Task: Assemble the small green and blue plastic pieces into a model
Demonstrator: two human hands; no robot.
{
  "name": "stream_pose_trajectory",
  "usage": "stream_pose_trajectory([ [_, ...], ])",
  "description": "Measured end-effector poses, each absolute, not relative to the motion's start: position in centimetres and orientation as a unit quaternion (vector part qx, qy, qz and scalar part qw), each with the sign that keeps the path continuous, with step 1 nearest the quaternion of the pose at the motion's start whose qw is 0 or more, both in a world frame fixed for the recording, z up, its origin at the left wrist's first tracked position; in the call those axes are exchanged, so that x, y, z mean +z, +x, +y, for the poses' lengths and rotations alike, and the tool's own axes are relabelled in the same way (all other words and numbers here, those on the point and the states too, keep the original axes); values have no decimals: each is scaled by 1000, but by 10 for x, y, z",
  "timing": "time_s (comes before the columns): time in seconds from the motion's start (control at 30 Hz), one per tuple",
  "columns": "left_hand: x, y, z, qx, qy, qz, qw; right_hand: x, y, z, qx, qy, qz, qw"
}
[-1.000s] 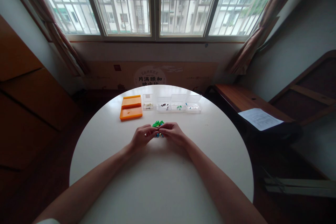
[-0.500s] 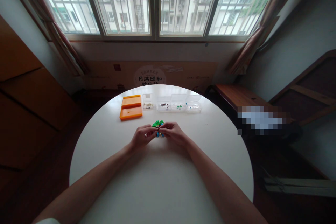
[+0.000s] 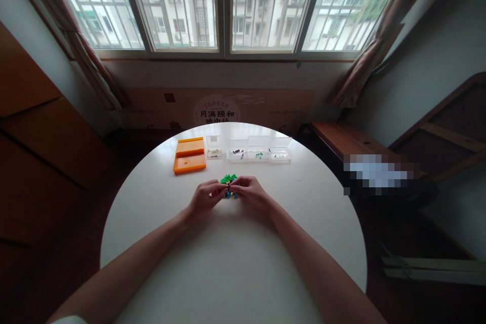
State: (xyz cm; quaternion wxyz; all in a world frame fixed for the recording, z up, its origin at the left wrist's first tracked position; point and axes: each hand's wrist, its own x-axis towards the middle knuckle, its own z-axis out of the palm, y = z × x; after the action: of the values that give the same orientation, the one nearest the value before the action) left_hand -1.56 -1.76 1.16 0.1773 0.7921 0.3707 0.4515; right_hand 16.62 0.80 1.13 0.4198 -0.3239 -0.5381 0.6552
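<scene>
A small building-brick model (image 3: pixel 228 179) with green leaf-like pieces on top and blue, dark and cream bits below sits on the white round table (image 3: pixel 224 263). From the left, my left hand (image 3: pixel 207 196) is closed in a pinch at the model's near side. My right hand (image 3: pixel 249 190) pinches it from the right, its fingertips nearly meeting those of the left. The fingers cover the middle of the model, and any tiny piece between them is too small to make out.
Beyond the hands stands an orange two-level tray (image 3: pixel 190 164) with a small piece in it. To its right are clear plastic boxes with lids up: one with pale pieces (image 3: pixel 214 153), others with dark (image 3: pixel 238 152), green (image 3: pixel 259 155) and blue bits (image 3: pixel 279 155). A wooden bench (image 3: pixel 341 136) stands right.
Both hands stay at the model in nearly the same pose, with only slight finger shifts. The boxes and tray have not moved.
</scene>
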Motion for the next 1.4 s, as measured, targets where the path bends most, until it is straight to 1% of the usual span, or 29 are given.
stream_pose_trajectory([
  [1.4, 13, -16, -18, 445, 790, 380, 183, 12, 167, 7, 662, -320, -534, 417],
])
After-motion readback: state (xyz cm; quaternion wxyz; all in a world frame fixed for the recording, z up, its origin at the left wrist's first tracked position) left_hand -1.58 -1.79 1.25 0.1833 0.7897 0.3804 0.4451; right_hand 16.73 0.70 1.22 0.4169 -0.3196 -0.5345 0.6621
